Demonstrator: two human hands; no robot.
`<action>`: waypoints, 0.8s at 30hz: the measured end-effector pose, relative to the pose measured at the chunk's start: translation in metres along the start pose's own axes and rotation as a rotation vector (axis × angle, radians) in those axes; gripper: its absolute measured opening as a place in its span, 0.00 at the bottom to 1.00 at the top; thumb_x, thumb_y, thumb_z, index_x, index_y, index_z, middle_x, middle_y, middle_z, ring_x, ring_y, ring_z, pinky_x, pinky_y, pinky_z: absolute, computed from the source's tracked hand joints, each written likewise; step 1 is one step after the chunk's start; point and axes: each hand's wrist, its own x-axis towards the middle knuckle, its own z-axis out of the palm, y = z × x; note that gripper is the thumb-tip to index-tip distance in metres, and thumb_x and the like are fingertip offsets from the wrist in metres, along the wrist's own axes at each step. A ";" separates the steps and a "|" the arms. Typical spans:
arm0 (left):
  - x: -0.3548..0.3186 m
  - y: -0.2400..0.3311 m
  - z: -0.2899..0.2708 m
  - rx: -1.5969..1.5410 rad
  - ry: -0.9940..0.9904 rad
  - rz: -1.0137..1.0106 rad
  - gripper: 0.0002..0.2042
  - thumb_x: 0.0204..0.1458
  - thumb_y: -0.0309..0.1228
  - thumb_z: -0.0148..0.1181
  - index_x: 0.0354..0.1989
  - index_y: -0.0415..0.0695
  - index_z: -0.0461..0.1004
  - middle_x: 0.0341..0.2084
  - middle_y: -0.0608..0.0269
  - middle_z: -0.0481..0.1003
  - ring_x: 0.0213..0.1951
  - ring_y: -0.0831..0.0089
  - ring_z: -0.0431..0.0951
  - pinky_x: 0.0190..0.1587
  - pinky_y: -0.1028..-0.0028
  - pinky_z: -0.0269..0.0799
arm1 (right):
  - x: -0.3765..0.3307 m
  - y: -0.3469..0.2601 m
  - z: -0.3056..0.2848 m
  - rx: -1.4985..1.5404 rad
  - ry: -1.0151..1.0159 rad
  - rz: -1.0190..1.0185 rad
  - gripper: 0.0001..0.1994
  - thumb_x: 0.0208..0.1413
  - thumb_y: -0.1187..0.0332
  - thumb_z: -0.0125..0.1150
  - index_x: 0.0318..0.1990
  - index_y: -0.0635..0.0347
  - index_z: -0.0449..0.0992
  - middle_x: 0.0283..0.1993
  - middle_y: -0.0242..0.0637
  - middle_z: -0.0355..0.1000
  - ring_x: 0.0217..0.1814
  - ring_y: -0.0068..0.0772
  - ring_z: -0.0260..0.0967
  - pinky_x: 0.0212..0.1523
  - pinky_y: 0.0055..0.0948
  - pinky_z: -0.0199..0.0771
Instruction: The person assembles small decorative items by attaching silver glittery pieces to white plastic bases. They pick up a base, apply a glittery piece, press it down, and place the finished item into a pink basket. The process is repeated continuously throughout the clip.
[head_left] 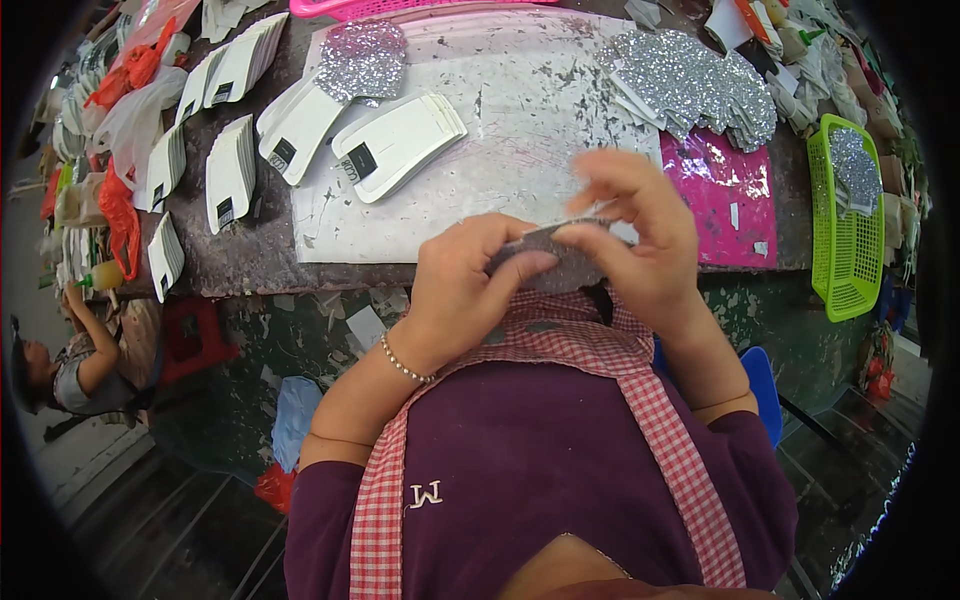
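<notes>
Silver glitter piece [565,262] pinched between left hand [470,285], right hand [645,235] fingers

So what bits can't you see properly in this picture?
- Glitter piece, head view: both hands cover most of it, so its shape stays unclear.
- Right hand: its moving fingers are blurred.
- Labels on the white cards: too small to read.
- Pink tray: cut off by the top edge.
- Person at the left: squeezed and bent by the lens rim.
- Green basket: its contents are partly hidden by the wall.
</notes>
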 end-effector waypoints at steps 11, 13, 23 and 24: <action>0.030 -0.028 -0.027 0.242 0.228 0.322 0.07 0.53 0.33 0.70 0.36 0.46 0.82 0.30 0.57 0.81 0.31 0.58 0.81 0.37 0.66 0.76 | -0.009 0.023 0.014 1.179 0.144 0.480 0.26 0.61 0.76 0.62 0.66 0.63 0.64 0.61 0.45 0.72 0.63 0.40 0.71 0.64 0.39 0.71; 0.053 -0.024 -0.065 0.787 0.374 0.289 0.10 0.56 0.29 0.65 0.44 0.39 0.81 0.40 0.56 0.81 0.41 0.61 0.79 0.41 0.68 0.75 | -0.007 0.030 0.006 1.006 0.152 0.483 0.24 0.59 0.77 0.65 0.63 0.64 0.67 0.57 0.43 0.74 0.58 0.36 0.74 0.59 0.36 0.75; 0.061 -0.042 -0.087 0.992 0.284 0.233 0.13 0.52 0.34 0.68 0.40 0.42 0.74 0.36 0.60 0.79 0.42 0.56 0.76 0.42 0.60 0.71 | -0.014 0.049 -0.007 0.838 0.194 0.568 0.20 0.57 0.75 0.69 0.56 0.67 0.74 0.52 0.41 0.78 0.52 0.30 0.76 0.55 0.32 0.77; 0.061 -0.043 -0.089 0.934 0.258 0.210 0.11 0.52 0.33 0.68 0.38 0.43 0.73 0.33 0.60 0.79 0.40 0.56 0.77 0.39 0.61 0.72 | -0.014 0.049 -0.010 0.871 0.214 0.575 0.19 0.58 0.75 0.68 0.56 0.67 0.74 0.52 0.41 0.78 0.52 0.30 0.77 0.54 0.32 0.77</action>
